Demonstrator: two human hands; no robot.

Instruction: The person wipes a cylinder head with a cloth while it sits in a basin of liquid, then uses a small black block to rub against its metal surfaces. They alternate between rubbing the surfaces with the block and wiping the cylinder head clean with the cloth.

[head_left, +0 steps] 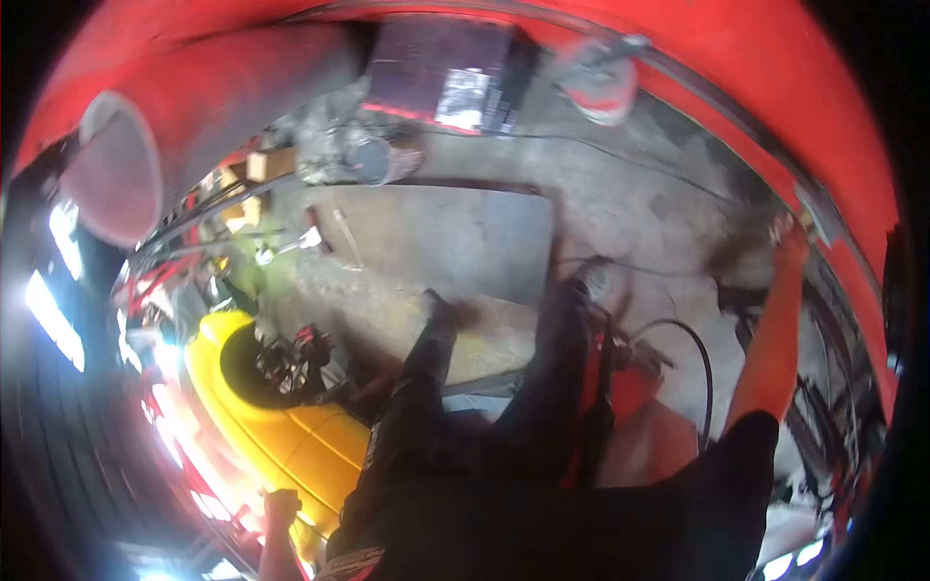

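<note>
My right hand reaches far out to the right, at the grey edge rail of a large red panel. Its fingers are smeared, so whether they grip the rail cannot be told. Low on the left, my left hand is closed in a fist beside a yellow moulded body. Anything inside that fist is hidden.
A flat metal sheet lies on the concrete floor ahead of my feet. Beyond it stand a bucket, a dark box and a red-and-white pail. A wide tube is at upper left; a black hose curves at right.
</note>
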